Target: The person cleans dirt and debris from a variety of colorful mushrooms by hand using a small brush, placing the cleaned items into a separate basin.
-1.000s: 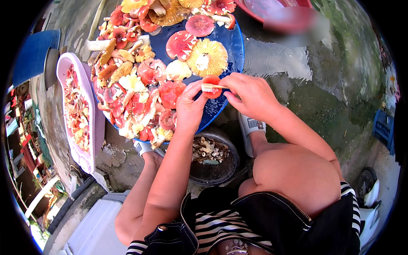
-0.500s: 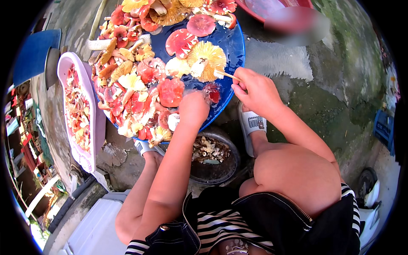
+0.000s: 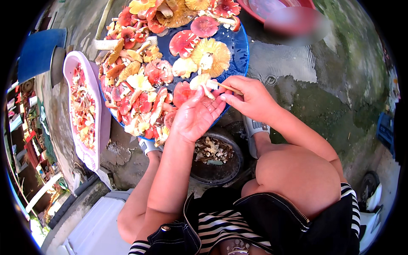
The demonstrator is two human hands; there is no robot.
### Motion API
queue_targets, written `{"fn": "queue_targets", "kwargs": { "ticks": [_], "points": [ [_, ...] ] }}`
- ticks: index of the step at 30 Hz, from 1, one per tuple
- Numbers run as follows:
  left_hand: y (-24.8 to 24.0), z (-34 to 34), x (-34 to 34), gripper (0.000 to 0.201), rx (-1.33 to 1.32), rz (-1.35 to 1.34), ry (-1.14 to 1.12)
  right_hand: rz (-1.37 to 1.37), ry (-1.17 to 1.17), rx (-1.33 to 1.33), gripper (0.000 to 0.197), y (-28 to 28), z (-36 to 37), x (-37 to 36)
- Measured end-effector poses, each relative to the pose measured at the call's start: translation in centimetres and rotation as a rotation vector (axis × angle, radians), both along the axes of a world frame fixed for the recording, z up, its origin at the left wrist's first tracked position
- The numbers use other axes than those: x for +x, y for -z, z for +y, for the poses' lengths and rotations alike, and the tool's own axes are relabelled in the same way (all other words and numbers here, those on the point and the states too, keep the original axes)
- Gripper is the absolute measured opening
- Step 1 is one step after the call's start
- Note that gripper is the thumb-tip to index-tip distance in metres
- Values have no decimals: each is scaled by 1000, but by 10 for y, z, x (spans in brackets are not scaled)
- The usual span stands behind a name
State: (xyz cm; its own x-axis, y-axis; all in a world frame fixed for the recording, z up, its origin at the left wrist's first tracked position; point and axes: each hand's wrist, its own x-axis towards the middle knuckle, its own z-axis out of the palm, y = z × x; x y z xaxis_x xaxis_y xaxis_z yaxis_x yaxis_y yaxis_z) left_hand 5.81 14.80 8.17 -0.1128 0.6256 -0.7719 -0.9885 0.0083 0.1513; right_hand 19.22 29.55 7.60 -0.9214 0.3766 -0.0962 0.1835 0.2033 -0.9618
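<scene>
My left hand (image 3: 196,117), palm turned up, holds a small mushroom (image 3: 199,80) between thumb and fingers, its pale gills and stem facing up. My right hand (image 3: 248,97) pinches the thin wooden handle of a small brush (image 3: 230,89). The brush's white bristles are at the mushroom's stem, over the near right edge of a blue round tray (image 3: 244,52). Heaped on that tray are red-capped mushrooms (image 3: 158,72). Just beyond my hands lies a large mushroom with yellow gills up (image 3: 217,57).
A pink tub (image 3: 97,127) of mushroom pieces stands at the left. Below the tray, between my feet, sits a dark basin (image 3: 236,165) with scraps and murky water. A red basin (image 3: 251,15) is at the far right, on wet concrete (image 3: 306,110).
My left hand has come up from the tray's near edge and turned palm up, now with a mushroom. The brush has moved from the large yellow-gilled mushroom to this one.
</scene>
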Motion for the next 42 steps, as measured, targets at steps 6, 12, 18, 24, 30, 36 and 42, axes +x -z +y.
{"fn": "queue_targets", "kwargs": {
  "ticks": [6,12,18,24,30,36,42],
  "points": [
    [-5,-20,-6,45,89,142,-11,-98,48,-101,19,-4,1,-3],
    [-14,-10,15,46,38,138,-79,1,-99,115,16,0,-15,-20],
    [-13,-27,15,38,66,64,-105,221,-98,323,9,-2,-14,-11],
    [-40,-67,-46,28,145,191,-312,-4,-171,274,15,-2,-6,-5],
    [-84,-202,-250,34,116,643,-823,-65,-129,188,21,11,-9,9],
    [-83,-123,-204,38,-74,1061,-302,-174,-63,264,21,13,7,14],
    [-37,-5,-63,22,-410,1744,619,-149,171,128,21,14,9,7]
  ]
}}
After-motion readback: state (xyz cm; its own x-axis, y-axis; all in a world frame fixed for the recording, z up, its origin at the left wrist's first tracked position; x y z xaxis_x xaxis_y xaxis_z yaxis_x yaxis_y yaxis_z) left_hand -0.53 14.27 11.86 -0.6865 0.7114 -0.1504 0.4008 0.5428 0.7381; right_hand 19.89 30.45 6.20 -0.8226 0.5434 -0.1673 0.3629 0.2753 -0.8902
